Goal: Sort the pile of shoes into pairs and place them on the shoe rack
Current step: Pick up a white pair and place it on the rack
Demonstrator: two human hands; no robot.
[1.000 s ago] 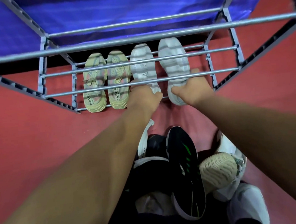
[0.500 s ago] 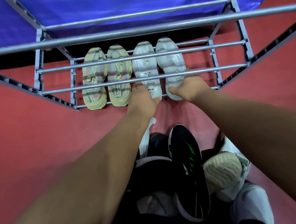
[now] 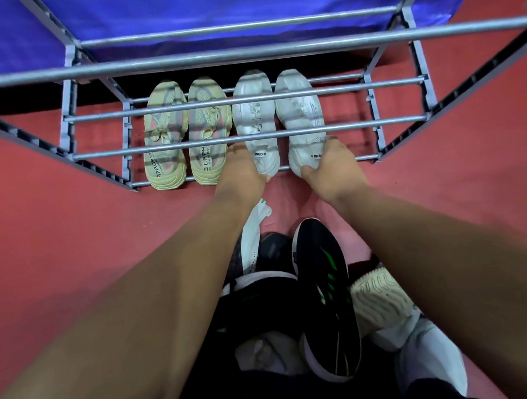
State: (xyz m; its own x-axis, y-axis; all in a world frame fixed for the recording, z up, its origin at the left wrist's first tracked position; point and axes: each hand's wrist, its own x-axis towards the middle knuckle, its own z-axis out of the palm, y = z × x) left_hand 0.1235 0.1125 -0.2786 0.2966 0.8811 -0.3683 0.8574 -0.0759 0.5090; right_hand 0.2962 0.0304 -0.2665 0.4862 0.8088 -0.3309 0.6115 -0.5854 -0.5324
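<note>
Red flooring (image 3: 58,242) is being covered by a shoe rack (image 3: 252,135); two white shoes are being gripped at the heels, one (image 3: 255,119) by the left hand (image 3: 242,169), the other (image 3: 302,116) by the right hand (image 3: 331,167), fingers closed around them.

Surroundings beneath my view: floor and cloth.
I look down on a red floor (image 3: 58,242) that spreads to both sides, and a blue cloth sheet (image 3: 228,4) hangs across the far side, creased, dark shadow lying beneath it.

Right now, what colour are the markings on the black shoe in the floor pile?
Green streaks on the black shoe, seen in the head view.
</note>
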